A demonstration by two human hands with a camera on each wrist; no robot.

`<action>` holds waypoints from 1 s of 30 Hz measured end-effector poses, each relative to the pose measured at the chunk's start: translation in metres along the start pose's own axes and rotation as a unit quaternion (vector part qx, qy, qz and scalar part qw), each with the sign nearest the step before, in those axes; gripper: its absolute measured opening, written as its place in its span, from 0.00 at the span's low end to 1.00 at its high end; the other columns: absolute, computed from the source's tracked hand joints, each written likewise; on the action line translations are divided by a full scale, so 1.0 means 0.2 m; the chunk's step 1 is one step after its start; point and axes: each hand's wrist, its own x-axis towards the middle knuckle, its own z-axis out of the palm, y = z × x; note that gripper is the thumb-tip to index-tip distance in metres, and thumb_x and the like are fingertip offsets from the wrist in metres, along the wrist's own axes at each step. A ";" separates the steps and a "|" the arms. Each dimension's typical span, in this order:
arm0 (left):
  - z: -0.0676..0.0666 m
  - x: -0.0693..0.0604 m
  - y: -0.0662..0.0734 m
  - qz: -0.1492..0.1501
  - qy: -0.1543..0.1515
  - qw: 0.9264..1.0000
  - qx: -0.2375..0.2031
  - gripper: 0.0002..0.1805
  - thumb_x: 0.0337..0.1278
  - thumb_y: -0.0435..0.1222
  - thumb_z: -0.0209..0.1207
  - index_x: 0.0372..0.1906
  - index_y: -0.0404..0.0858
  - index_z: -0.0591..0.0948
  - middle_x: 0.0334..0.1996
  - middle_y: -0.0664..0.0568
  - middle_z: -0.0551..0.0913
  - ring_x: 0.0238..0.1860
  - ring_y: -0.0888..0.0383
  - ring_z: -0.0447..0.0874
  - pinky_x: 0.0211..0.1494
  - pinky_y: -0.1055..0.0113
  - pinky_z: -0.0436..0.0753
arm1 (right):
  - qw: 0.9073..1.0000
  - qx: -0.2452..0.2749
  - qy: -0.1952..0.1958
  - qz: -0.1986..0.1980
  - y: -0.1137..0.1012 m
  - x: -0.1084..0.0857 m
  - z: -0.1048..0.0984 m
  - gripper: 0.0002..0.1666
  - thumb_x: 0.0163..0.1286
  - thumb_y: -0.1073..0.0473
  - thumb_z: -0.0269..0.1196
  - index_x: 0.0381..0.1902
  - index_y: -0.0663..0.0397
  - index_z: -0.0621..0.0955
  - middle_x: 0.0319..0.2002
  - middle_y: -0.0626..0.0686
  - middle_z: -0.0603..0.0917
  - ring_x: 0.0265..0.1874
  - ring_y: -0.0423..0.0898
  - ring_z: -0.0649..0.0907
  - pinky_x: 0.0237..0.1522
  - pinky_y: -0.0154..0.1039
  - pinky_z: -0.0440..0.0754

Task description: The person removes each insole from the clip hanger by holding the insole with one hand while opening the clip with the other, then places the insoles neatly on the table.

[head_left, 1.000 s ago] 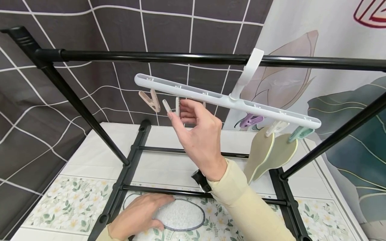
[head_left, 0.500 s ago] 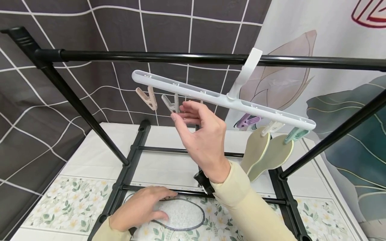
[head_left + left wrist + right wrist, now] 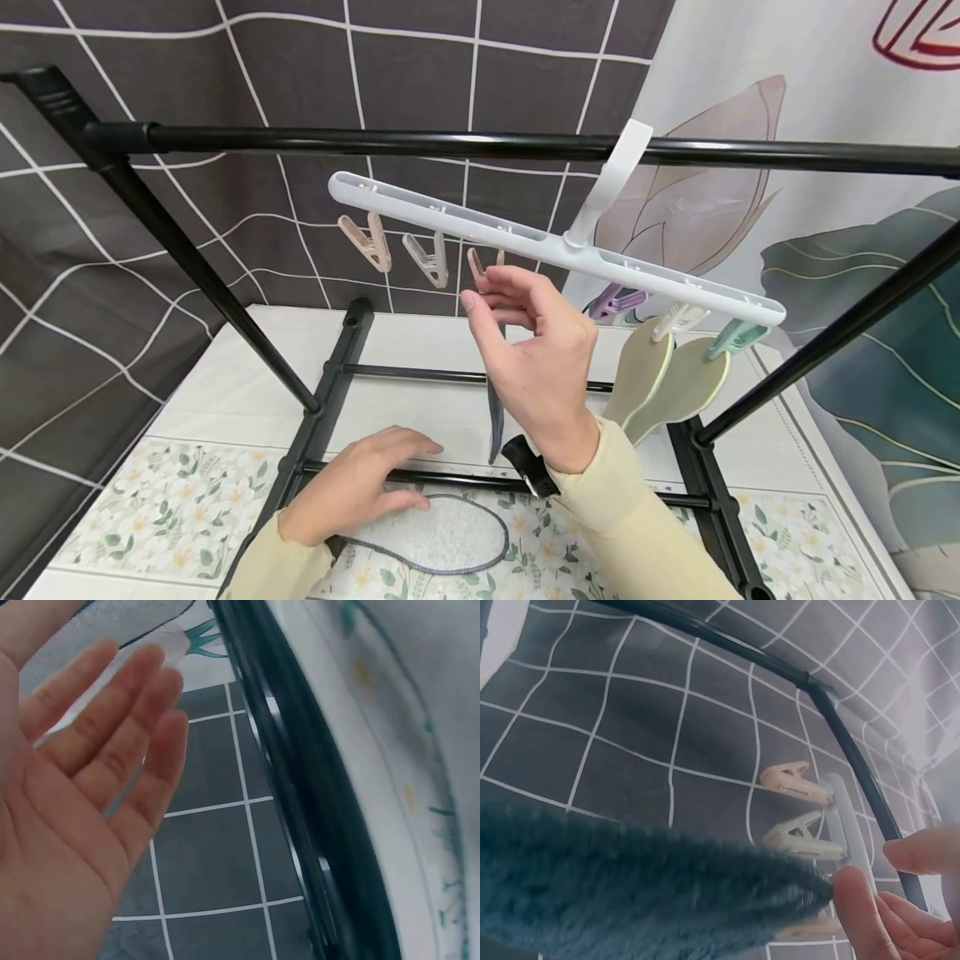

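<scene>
Left hand (image 3: 352, 487), fingers relaxed, is over the grey insole (image 3: 450, 533); right hand (image 3: 540, 358), fingers loosely bent, is just beside the fuzzy blue insole (image 3: 645, 892).

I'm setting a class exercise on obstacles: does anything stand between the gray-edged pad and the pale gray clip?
Yes: in the head view, the black lower bar crosses between the gray-edged pad and pale gray clip; the left hand hides part of the pad.

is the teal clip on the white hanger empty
No, the teal clip near one end of the white hanger grips the upper edge of a pale insole.
</scene>
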 end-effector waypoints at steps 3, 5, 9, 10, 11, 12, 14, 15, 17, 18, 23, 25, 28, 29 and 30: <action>-0.01 0.02 0.01 -0.007 0.029 0.999 0.011 0.32 0.49 0.51 0.73 0.61 0.47 0.80 0.58 0.60 0.80 0.60 0.60 0.78 0.60 0.61 0.80 | 1.000 -0.003 0.005 0.006 0.00 -0.01 -0.02 0.14 0.62 0.69 0.70 0.44 0.73 0.82 0.37 0.59 0.88 0.32 0.45 0.88 0.36 0.34 0.87; -0.02 0.04 0.02 -0.019 0.046 0.999 0.016 0.34 0.49 0.53 0.73 0.62 0.48 0.79 0.59 0.60 0.79 0.61 0.60 0.77 0.62 0.61 0.79 | 1.000 -0.004 0.008 0.011 0.01 -0.01 -0.03 0.14 0.63 0.68 0.70 0.44 0.73 0.82 0.37 0.59 0.89 0.32 0.45 0.88 0.36 0.35 0.87; -0.04 0.08 0.04 -0.041 0.068 0.997 0.014 0.38 0.51 0.55 0.71 0.66 0.46 0.75 0.64 0.57 0.76 0.65 0.58 0.74 0.66 0.60 0.76 | 1.000 -0.008 0.011 0.012 0.01 -0.02 -0.04 0.14 0.64 0.67 0.70 0.44 0.71 0.82 0.37 0.58 0.89 0.32 0.44 0.88 0.37 0.35 0.87; -0.04 0.09 0.04 -0.047 0.072 0.996 0.010 0.39 0.52 0.55 0.70 0.68 0.46 0.74 0.65 0.57 0.76 0.66 0.58 0.73 0.67 0.59 0.75 | 1.000 -0.010 0.013 0.011 0.02 -0.02 -0.04 0.14 0.64 0.66 0.70 0.44 0.71 0.82 0.37 0.58 0.89 0.32 0.44 0.88 0.37 0.35 0.87; -0.04 0.10 0.05 -0.054 0.074 0.996 0.005 0.40 0.53 0.56 0.69 0.69 0.45 0.72 0.66 0.56 0.75 0.67 0.57 0.72 0.68 0.59 0.74 | 1.000 -0.014 0.016 0.010 0.02 -0.02 -0.04 0.14 0.64 0.65 0.70 0.44 0.71 0.83 0.37 0.58 0.89 0.32 0.44 0.88 0.37 0.35 0.87; -0.05 0.10 0.06 -0.062 0.076 0.995 0.000 0.41 0.54 0.57 0.69 0.71 0.45 0.71 0.67 0.55 0.74 0.68 0.56 0.71 0.68 0.58 0.74 | 1.000 -0.020 0.020 0.009 0.02 -0.02 -0.04 0.14 0.64 0.65 0.70 0.44 0.70 0.83 0.37 0.58 0.89 0.32 0.44 0.88 0.36 0.35 0.87; -0.05 0.12 0.07 -0.081 0.077 0.994 -0.010 0.44 0.55 0.59 0.67 0.73 0.46 0.68 0.69 0.55 0.72 0.68 0.56 0.71 0.68 0.56 0.74 | 0.999 -0.034 0.028 0.006 0.03 -0.03 -0.04 0.14 0.64 0.63 0.70 0.43 0.70 0.83 0.37 0.57 0.89 0.31 0.44 0.88 0.35 0.35 0.87; -0.06 0.13 0.07 -0.090 0.077 0.993 -0.017 0.45 0.55 0.60 0.66 0.74 0.47 0.66 0.69 0.55 0.72 0.69 0.55 0.70 0.68 0.55 0.74 | 0.999 -0.043 0.031 0.005 0.03 -0.03 -0.04 0.14 0.64 0.62 0.70 0.43 0.69 0.84 0.36 0.57 0.89 0.31 0.44 0.87 0.35 0.35 0.86; -0.06 0.15 0.08 -0.106 0.076 0.991 -0.030 0.47 0.55 0.61 0.65 0.77 0.50 0.63 0.70 0.55 0.70 0.69 0.55 0.70 0.69 0.53 0.73 | 0.998 -0.056 0.042 0.006 0.03 -0.03 -0.04 0.14 0.63 0.62 0.70 0.41 0.68 0.84 0.36 0.56 0.89 0.31 0.44 0.87 0.34 0.35 0.86; -0.06 0.17 0.08 -0.111 0.076 0.990 -0.036 0.48 0.55 0.62 0.65 0.77 0.51 0.62 0.71 0.55 0.70 0.70 0.55 0.69 0.69 0.53 0.72 | 0.997 -0.062 0.045 0.007 0.03 -0.03 -0.04 0.13 0.63 0.62 0.71 0.41 0.67 0.85 0.36 0.55 0.89 0.31 0.44 0.87 0.34 0.34 0.86; -0.06 0.24 0.08 -0.116 0.074 0.988 -0.065 0.50 0.55 0.63 0.64 0.79 0.50 0.59 0.73 0.56 0.66 0.71 0.55 0.66 0.71 0.52 0.69 | 0.995 -0.081 0.058 0.014 0.03 -0.04 -0.03 0.12 0.62 0.62 0.71 0.40 0.66 0.86 0.36 0.54 0.89 0.31 0.45 0.87 0.35 0.33 0.85; -0.06 0.28 0.08 -0.113 0.072 0.988 -0.076 0.52 0.54 0.63 0.65 0.79 0.49 0.58 0.74 0.56 0.65 0.72 0.56 0.66 0.72 0.52 0.68 | 0.994 -0.087 0.058 0.015 0.04 -0.04 -0.03 0.12 0.62 0.62 0.71 0.40 0.65 0.86 0.36 0.54 0.89 0.32 0.46 0.87 0.35 0.34 0.85; -0.06 0.32 0.08 -0.104 0.071 0.988 -0.091 0.55 0.51 0.62 0.68 0.80 0.50 0.55 0.75 0.56 0.64 0.72 0.57 0.66 0.72 0.51 0.69 | 0.994 -0.094 0.056 0.016 0.04 -0.04 -0.03 0.13 0.62 0.61 0.71 0.41 0.65 0.86 0.37 0.54 0.89 0.32 0.46 0.87 0.36 0.34 0.85; -0.06 0.34 0.08 -0.099 0.070 0.988 -0.093 0.56 0.50 0.61 0.69 0.80 0.51 0.54 0.75 0.56 0.64 0.71 0.57 0.66 0.71 0.51 0.69 | 0.994 -0.096 0.055 0.017 0.04 -0.04 -0.03 0.13 0.63 0.61 0.71 0.41 0.65 0.86 0.38 0.54 0.89 0.32 0.47 0.88 0.36 0.33 0.85; -0.06 0.35 0.08 -0.094 0.070 0.988 -0.097 0.57 0.49 0.60 0.70 0.81 0.52 0.53 0.75 0.55 0.64 0.71 0.56 0.66 0.71 0.51 0.69 | 0.994 -0.096 0.053 0.018 0.05 -0.04 -0.03 0.13 0.63 0.61 0.71 0.41 0.65 0.86 0.38 0.55 0.89 0.32 0.47 0.88 0.36 0.33 0.85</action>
